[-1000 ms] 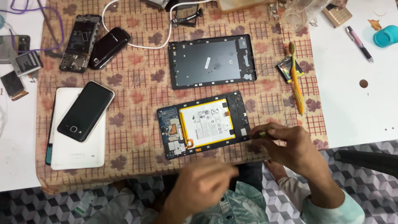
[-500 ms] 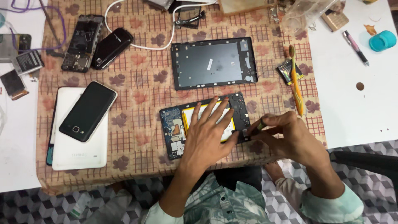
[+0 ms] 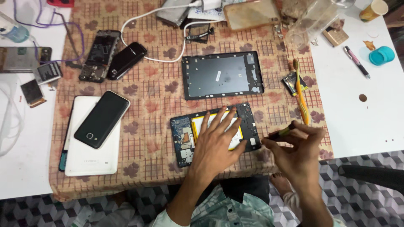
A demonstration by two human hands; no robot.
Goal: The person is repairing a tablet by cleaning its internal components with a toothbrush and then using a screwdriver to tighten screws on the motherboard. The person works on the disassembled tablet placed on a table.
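Observation:
An opened tablet [image 3: 185,136] with its circuit board and yellow-edged battery showing lies near the table's front edge. My left hand [image 3: 219,143] rests flat on the battery, fingers spread. My right hand [image 3: 296,147] hovers just right of the tablet, pinching a small dark tool with a greenish tip [image 3: 283,132]. The tablet's dark back cover [image 3: 223,75] lies just beyond it, inner side up.
A black phone [image 3: 101,120] lies on a white tablet [image 3: 90,155] at left. Farther back are a stripped phone [image 3: 99,54], another black phone [image 3: 126,61], a white cable [image 3: 147,17] and loose parts. An orange toothbrush [image 3: 301,92], a pen [image 3: 355,61] and a teal lid [image 3: 382,55] lie at right.
My left hand rose from below the table edge and settled flat on the open tablet. My right hand lifted slightly off the tablet's right edge with the tool.

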